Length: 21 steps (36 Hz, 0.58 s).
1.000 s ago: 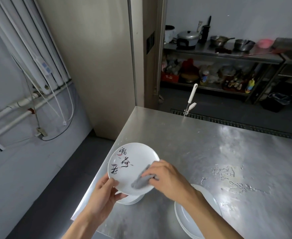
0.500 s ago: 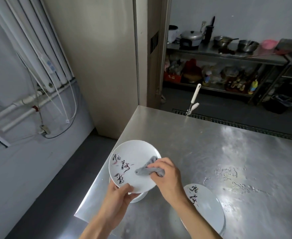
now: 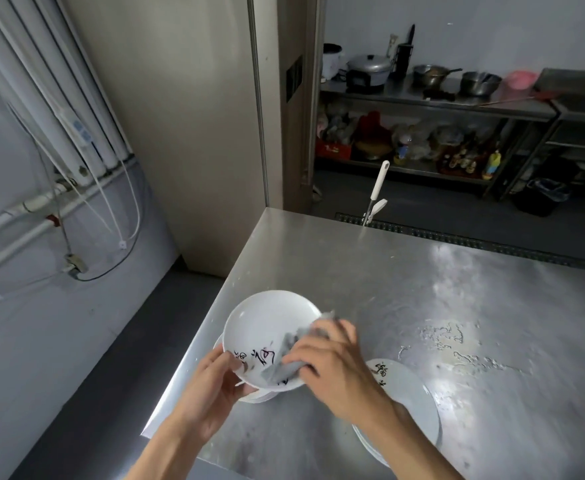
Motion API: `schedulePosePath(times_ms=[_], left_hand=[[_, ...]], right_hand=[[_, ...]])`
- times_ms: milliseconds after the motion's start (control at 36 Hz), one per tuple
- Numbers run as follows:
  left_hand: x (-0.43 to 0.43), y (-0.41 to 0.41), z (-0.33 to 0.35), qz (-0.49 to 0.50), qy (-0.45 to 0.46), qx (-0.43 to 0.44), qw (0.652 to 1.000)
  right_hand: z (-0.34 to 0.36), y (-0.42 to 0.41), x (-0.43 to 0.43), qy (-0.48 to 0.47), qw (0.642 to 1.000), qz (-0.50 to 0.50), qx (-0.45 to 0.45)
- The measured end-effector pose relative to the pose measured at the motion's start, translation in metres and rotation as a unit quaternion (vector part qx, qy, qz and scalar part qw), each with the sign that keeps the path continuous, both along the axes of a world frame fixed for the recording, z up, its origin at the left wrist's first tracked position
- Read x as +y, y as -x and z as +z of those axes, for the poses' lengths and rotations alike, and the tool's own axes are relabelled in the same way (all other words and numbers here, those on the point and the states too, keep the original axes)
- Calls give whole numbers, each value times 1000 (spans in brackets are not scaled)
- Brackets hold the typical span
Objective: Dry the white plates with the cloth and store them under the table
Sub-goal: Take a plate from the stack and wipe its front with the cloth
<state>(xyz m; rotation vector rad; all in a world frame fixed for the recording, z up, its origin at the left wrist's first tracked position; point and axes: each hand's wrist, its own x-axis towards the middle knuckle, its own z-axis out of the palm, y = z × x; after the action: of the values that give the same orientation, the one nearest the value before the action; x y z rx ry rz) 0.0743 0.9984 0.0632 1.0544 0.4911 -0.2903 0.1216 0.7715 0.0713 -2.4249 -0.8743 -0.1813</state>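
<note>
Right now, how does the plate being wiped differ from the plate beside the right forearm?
The held plate is raised and tilted, its rim gripped by the left hand; the table plate lies flat. The held plate has the grey cloth pressed on it by the right hand; the table plate is bare. Both are white with dark brush lettering.

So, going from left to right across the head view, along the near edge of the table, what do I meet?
left hand → held plate → right hand gripping the grey cloth → stack of plates
</note>
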Motion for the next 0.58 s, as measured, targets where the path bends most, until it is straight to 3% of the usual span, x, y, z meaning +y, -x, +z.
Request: schedulePosePath(times_ms=[56, 167, 278, 417, 528, 583], left_hand=[[-2, 2, 0, -1, -1, -11, 1000], [-3, 5, 1, 12, -22, -25, 999], [-4, 5, 2, 30, -14, -36, 999], [-6, 5, 5, 65, -20, -52, 996], [-7, 5, 4, 77, -10, -61, 995], [-10, 6, 3, 87, -9, -70, 994]], right_hand=[[4, 4, 4, 3, 999, 32, 12], [17, -13, -2, -24, 992, -112, 44], [26, 5, 11, 9, 996, 53, 73], [25, -10, 5, 18, 995, -64, 70], [22, 17, 18, 3, 994, 59, 95], [18, 12, 13, -17, 995, -3, 95]])
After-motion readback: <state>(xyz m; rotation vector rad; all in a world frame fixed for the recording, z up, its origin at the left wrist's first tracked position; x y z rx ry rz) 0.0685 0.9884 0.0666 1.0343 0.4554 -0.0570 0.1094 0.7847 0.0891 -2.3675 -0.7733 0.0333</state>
